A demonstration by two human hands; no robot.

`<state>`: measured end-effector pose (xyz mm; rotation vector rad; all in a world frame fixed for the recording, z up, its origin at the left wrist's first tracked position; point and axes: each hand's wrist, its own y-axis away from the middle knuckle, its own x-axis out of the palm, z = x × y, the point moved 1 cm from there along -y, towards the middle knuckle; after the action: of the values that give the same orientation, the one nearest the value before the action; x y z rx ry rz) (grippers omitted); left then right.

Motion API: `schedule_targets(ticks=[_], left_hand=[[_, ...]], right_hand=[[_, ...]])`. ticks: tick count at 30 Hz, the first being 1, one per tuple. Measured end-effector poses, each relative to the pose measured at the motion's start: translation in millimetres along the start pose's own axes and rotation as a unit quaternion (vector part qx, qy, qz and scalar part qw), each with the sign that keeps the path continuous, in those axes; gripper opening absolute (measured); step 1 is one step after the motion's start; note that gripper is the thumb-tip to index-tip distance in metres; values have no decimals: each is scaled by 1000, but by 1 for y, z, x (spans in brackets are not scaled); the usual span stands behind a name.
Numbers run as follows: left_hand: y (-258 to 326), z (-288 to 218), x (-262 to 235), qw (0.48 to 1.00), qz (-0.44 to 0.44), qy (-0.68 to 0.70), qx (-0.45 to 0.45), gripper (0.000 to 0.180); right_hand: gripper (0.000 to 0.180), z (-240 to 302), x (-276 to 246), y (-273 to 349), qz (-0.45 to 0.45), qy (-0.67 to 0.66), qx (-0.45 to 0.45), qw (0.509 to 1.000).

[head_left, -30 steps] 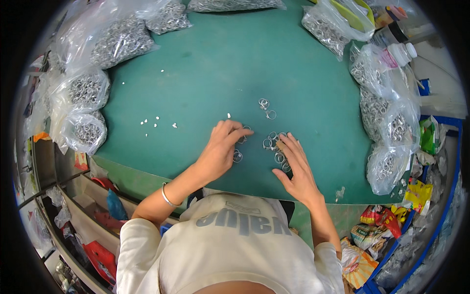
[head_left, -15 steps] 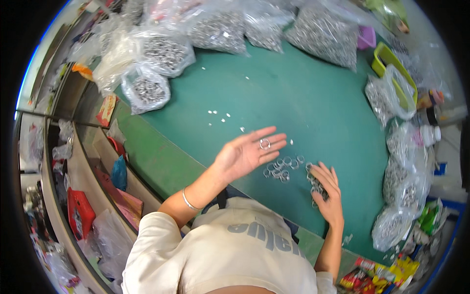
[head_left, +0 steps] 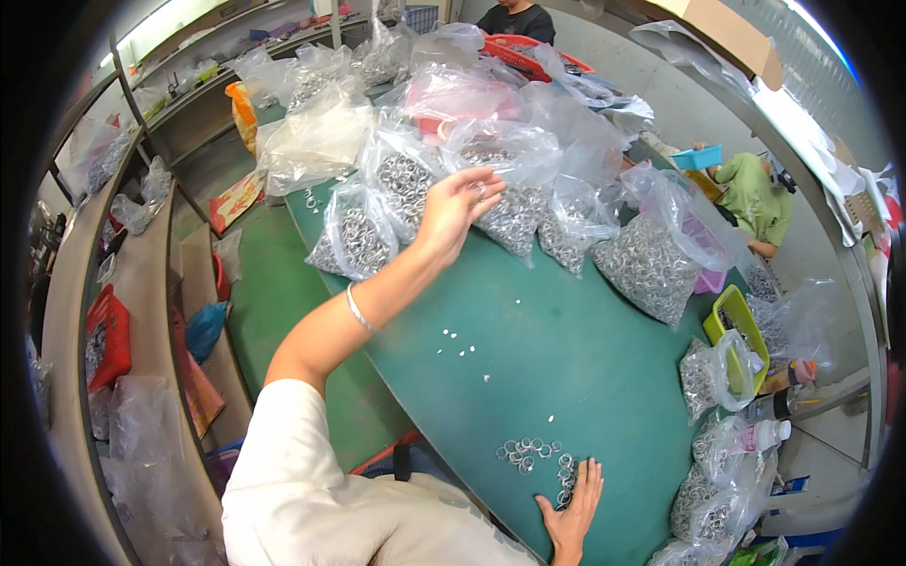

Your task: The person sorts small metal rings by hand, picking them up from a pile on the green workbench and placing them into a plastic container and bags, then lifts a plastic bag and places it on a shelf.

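My left hand (head_left: 453,215) is raised over the plastic bags of metal rings at the back of the table, its fingers bent together. A small silver metal ring (head_left: 481,190) shows at those fingers. Low on the green table, my right hand (head_left: 575,507) lies flat with fingers stretched out and thumb apart. It rests beside a short heap of metal rings (head_left: 566,476), touching or nearly touching its edge. Several more loose rings (head_left: 527,454) lie just left of that heap. Under my left hand, an open bag of rings (head_left: 404,184) is partly covered.
Bags of rings line the far edge and right side of the green table (head_left: 444,401). White bits (head_left: 453,335) lie scattered mid-table. A lime-green basket (head_left: 737,330) and a bottle (head_left: 769,435) stand at right. Shelves (head_left: 156,311) run along the left. Two people sit beyond the table.
My left hand has moved from beside the loose rings, up and away to the far bags, its fingers now more bent. My right hand has flattened beside the heap. The view has tilted upward.
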<state>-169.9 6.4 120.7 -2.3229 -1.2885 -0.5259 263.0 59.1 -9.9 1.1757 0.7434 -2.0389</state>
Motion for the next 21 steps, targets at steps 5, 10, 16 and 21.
schedule_targets(ticks=[5,10,16,21], left_hand=[[-47,55,73,986,40,94,-135,33],[-156,156,65,989,-45,-52,-134,27],[-49,147,96,987,38,-149,44,35],[167,114,35,784,515,-347,6,57]], right_hand=[[87,-3,-2,2,-10,9,12,1000],[84,8,-5,-11,27,-38,-24,999],[88,7,-8,-15,1,-104,-14,994],[88,14,-2,-37,58,-106,-69,990]])
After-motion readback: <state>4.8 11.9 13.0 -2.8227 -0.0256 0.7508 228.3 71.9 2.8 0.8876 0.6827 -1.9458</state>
